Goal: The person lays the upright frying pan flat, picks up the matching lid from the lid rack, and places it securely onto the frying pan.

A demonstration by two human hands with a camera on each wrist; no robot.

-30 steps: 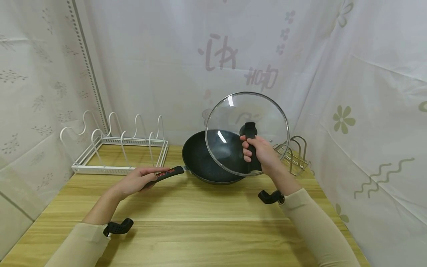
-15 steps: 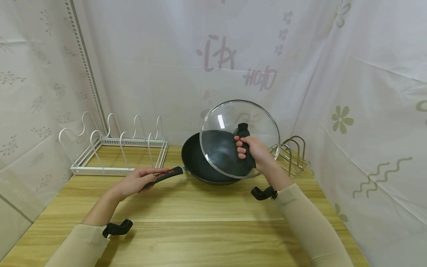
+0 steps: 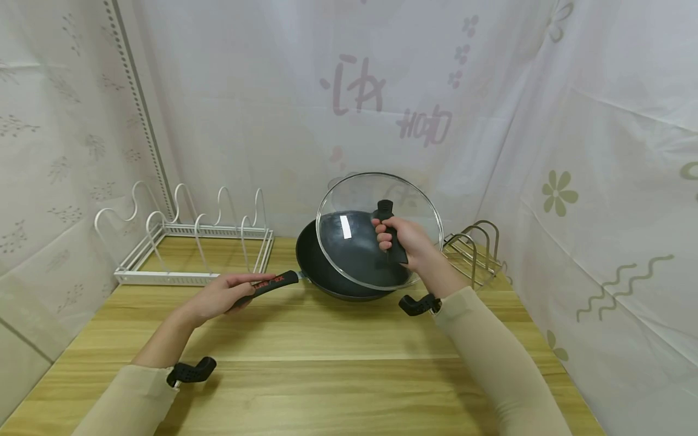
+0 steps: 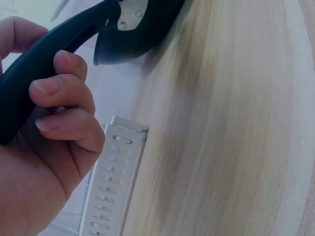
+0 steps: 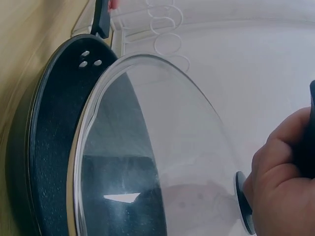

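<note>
A dark wok (image 3: 313, 254) stands on the wooden table, its black handle (image 3: 280, 281) with red lettering reaching out to the left. My left hand (image 3: 220, 298) grips that handle; in the left wrist view the fingers (image 4: 69, 93) curl under it. Over the right part of the wok my right hand (image 3: 406, 239) holds a round glass lid (image 3: 349, 260) by its upright black knob (image 3: 385, 209). The lid has a metal rim and tilts toward me. The right wrist view shows a gap between the lid (image 5: 113, 147) and the wok's rim (image 5: 37, 123).
To the left stands a white wire rack (image 3: 163, 277) with curved dividers, close behind my left hand. A smaller gold-coloured wire rack (image 3: 480, 260) is at the back right, beside my right forearm. Patterned white cloth (image 3: 245, 121) hangs around the table (image 3: 305, 375).
My right hand has carried the glass lid left and down, so it covers more of the wok in the head view. My left hand has stayed on the handle.
</note>
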